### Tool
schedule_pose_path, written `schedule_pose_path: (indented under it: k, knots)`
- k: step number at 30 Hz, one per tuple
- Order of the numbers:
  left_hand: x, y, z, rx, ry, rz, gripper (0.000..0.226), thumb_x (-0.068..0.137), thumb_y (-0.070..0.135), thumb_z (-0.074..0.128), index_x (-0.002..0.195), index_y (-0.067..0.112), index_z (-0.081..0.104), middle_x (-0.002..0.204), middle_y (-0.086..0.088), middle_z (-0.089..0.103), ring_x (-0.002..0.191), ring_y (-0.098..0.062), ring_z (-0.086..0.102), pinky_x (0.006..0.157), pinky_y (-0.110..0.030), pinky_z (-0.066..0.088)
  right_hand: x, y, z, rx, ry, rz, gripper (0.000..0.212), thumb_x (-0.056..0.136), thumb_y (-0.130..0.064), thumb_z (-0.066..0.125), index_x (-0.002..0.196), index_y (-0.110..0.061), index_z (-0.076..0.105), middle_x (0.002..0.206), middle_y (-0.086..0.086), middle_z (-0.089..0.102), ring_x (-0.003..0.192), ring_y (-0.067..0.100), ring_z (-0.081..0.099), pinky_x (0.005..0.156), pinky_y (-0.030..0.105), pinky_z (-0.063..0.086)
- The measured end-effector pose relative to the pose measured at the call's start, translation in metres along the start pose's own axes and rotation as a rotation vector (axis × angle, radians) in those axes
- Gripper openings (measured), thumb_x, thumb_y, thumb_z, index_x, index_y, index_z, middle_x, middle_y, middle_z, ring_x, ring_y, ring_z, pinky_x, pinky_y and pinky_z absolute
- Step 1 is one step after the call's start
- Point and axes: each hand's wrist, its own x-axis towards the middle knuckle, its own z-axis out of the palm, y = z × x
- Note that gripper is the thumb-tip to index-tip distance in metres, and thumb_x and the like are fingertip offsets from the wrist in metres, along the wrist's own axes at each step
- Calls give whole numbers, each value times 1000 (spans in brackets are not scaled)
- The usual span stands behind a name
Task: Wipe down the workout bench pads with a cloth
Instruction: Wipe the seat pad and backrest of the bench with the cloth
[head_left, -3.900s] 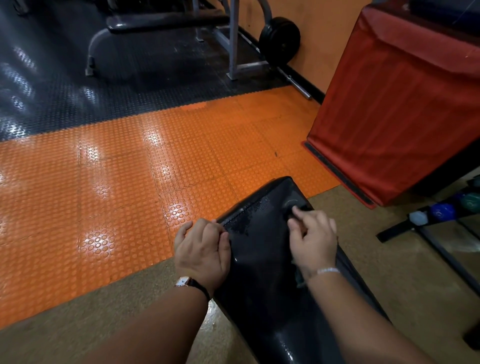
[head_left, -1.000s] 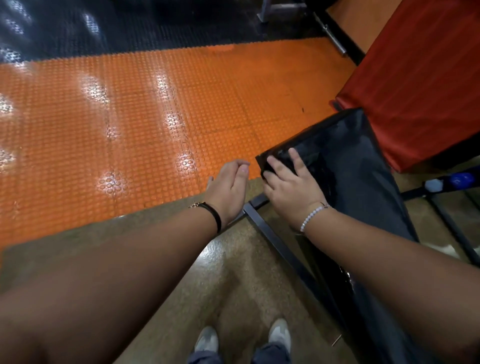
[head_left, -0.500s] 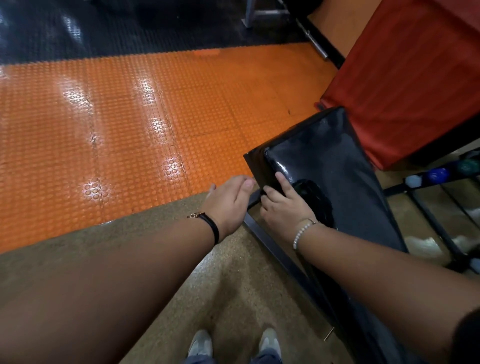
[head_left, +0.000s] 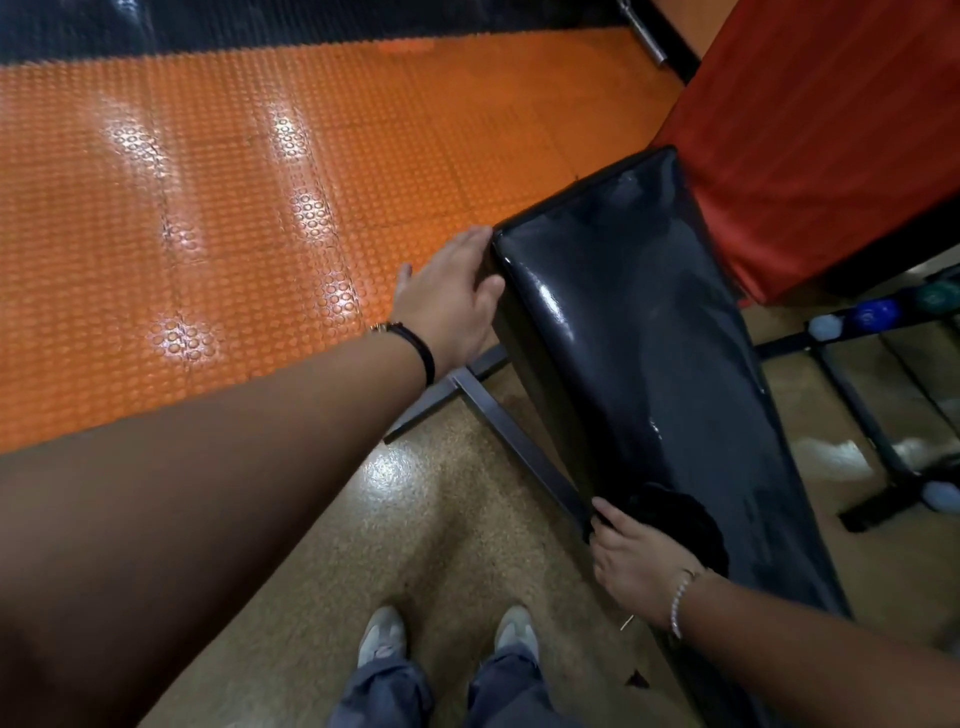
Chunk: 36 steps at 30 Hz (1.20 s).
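Observation:
A glossy black bench pad (head_left: 639, 332) runs from the upper middle down to the lower right, wet sheen on its top. My left hand (head_left: 452, 299) grips its far left corner, thumb on the edge. My right hand (head_left: 631, 564) presses a dark cloth (head_left: 680, 519) against the pad's near left edge, fingers curled on the cloth. The cloth is almost the same colour as the pad.
The grey steel bench frame (head_left: 498, 410) sits under the pad on a speckled tan floor (head_left: 363, 545). Orange studded matting (head_left: 208, 208) lies to the left. A red covered block (head_left: 810, 130) stands right of the pad. A dumbbell rack (head_left: 872, 317) is far right. My shoes (head_left: 382, 636) are below.
My right hand has slid the cloth along the pad's left edge from the far corner toward me. My left hand has moved up onto the pad's far corner.

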Motion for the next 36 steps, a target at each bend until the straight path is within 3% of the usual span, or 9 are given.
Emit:
schedule_pose_path:
  k: [4,8,12,18,22,25,28,31,36]
  knots:
    - [20,14,-1,-82,103,-69,44,97,37,43,138,22,46,139,-1,49,129,-21,44,109,-42,31,17,45,-33,131,212,252,40,87,-18,34,96,-15,72,108,8,68,120,35,49,109,61,-9]
    - [30,22,-2,-153,180,-170,32,91,38,57,119,22,61,118,2,63,108,-18,58,94,-33,46,28,77,-64,67,422,447,37,96,-21,33,125,-13,54,136,10,48,138,34,21,101,59,-22]
    - [35,21,-2,-117,221,-185,28,88,36,62,111,22,63,112,-1,65,105,-20,59,92,-36,48,18,61,-54,45,325,403,37,98,-16,30,131,-4,44,137,15,45,137,35,22,90,60,-27]
    - [36,19,2,-121,259,-174,28,87,35,63,112,22,63,112,1,64,102,-18,60,89,-36,50,17,-17,15,62,163,211,34,95,-13,36,121,-2,55,124,17,55,130,42,33,89,63,-30]
    - [37,15,4,-136,274,-171,27,87,36,63,110,22,62,111,2,64,101,-18,60,89,-39,51,-6,-64,47,136,47,25,43,97,-11,27,135,8,33,138,28,38,134,45,21,95,56,-28]
    - [37,15,4,-133,278,-157,24,87,34,63,108,22,62,110,3,63,100,-18,59,88,-39,51,-1,-67,54,75,49,-35,42,97,-16,26,130,4,42,136,23,44,133,43,25,90,58,-31]
    - [38,17,3,-119,257,-148,25,86,35,64,108,22,62,110,2,64,101,-19,60,88,-40,51,11,-28,29,71,218,81,38,95,-19,35,124,-4,53,135,16,48,136,42,22,95,63,-29]
    - [37,19,0,-105,245,-155,25,86,35,64,107,22,63,110,0,64,102,-20,60,89,-40,50,18,43,-27,161,555,370,22,85,-24,56,102,-18,69,123,7,60,133,36,35,109,64,-3]
    - [34,22,-3,-65,223,-164,25,87,35,63,108,21,63,111,-1,65,102,-22,60,88,-40,50,26,84,-55,152,820,566,24,89,-22,48,98,-20,70,117,4,64,128,30,43,112,55,15]
